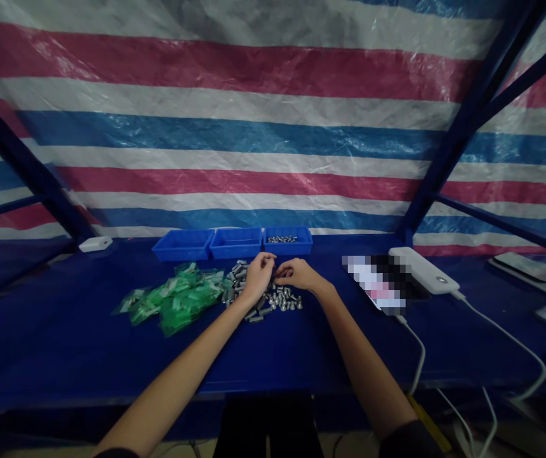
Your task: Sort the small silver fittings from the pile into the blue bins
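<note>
My left hand is over a pile of small metal parts, its fingers bent together towards the right. Close beside it, my right hand has thumb and fingers drawn into a pinch. Whatever either hand holds is too small or hidden to make out. Grey metal cylinders lie under and around the left hand. Shiny round-headed metal pieces are spread below the right hand. To the left is a heap of green plastic bags with small pieces inside.
Behind the hands stand three blue bins, the left, the middle and the right, which holds small metal parts. A phone and a white power bank with cables lie right. A white box sits far left.
</note>
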`<state>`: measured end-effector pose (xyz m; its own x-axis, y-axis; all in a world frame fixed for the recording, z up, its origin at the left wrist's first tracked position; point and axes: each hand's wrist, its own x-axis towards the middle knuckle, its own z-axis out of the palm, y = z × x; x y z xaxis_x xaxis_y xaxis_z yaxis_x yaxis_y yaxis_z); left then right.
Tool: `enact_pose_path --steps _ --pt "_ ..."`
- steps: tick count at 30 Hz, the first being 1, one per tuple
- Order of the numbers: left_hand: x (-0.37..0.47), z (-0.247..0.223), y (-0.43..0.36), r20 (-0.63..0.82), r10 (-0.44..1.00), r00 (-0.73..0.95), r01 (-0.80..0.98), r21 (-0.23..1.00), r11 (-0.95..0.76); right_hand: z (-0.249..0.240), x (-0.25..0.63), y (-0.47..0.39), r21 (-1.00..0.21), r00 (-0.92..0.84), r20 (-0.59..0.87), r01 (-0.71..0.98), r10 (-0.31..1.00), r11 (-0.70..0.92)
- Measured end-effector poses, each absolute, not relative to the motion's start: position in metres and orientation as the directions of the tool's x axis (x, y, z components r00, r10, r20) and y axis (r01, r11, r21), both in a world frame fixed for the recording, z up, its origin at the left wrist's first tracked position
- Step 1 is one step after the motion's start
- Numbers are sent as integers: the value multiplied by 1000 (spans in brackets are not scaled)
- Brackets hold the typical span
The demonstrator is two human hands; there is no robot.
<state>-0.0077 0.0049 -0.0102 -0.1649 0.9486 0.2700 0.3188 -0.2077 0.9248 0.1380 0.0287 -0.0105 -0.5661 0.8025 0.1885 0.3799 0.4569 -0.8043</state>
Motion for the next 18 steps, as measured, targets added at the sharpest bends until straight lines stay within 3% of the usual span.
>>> enact_pose_path --steps 12,18 --pt "-5 -14 2 272 955 -118 379 901 -210 -14 138 33 -753 -576 173 445 799 484" --pt "-6 -12 3 228 961 -156 323 931 -168 -13 137 32 -761 -563 190 434 805 483"
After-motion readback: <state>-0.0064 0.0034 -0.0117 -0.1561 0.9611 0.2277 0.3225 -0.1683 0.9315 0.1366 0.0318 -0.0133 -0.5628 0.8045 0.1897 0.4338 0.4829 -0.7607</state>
